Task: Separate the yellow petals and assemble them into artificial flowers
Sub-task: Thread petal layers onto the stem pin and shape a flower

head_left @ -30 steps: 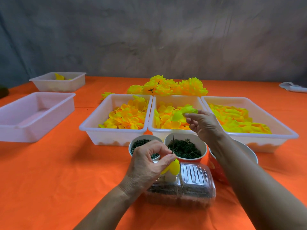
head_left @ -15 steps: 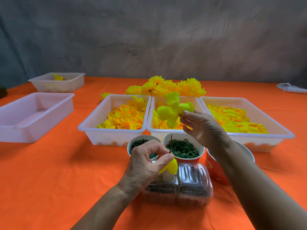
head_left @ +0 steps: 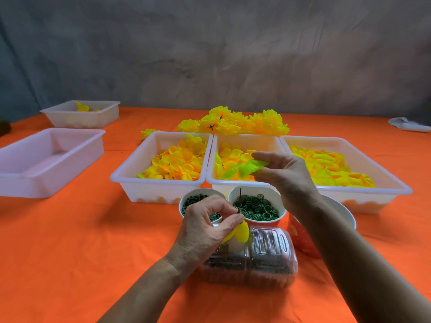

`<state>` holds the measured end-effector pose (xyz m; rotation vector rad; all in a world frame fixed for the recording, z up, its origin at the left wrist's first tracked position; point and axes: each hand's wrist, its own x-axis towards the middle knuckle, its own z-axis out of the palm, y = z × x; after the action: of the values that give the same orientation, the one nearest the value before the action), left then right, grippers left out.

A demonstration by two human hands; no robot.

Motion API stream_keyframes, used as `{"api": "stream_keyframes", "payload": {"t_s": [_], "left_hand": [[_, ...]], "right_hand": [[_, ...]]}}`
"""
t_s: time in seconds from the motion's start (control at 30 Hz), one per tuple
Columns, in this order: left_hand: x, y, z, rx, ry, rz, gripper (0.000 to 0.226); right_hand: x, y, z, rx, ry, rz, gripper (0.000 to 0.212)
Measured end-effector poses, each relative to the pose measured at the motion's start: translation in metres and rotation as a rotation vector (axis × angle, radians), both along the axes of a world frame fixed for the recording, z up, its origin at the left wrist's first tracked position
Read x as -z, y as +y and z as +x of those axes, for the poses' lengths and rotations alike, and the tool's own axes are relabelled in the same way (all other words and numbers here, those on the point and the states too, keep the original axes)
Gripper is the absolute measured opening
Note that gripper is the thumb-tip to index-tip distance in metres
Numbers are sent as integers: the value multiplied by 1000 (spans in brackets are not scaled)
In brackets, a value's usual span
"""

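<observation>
Five white plastic trays total, three of them in a row holding loose yellow petals. Right hand (head_left: 283, 176) pinches a yellow-green petal piece (head_left: 245, 169) over the middle tray (head_left: 247, 183). Left hand (head_left: 207, 226) pinches a thin dark stem (head_left: 239, 201) with one yellow petal (head_left: 241, 231) on it, near two paper cups of green rings.

Empty white tray (head_left: 46, 159) far left on orange tablecloth (head_left: 70, 252); white cloth (head_left: 408, 124) far right.
</observation>
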<state>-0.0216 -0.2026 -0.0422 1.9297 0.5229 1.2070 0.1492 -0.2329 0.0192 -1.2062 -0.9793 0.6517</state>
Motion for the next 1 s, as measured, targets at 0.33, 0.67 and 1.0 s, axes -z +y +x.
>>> {"api": "stream_keyframes", "payload": {"t_s": [0.33, 0.67, 1.0], "left_hand": [[1, -1, 0, -6, -12, 7, 16], [-2, -3, 0, -5, 2, -17, 9], [-6, -6, -1, -25, 43, -52, 19]], "right_hand": [[7, 5, -1, 346, -500, -80, 13], [11, -13, -24, 54, -123, -29, 22], [8, -26, -32, -145, 56, -76, 22]]}}
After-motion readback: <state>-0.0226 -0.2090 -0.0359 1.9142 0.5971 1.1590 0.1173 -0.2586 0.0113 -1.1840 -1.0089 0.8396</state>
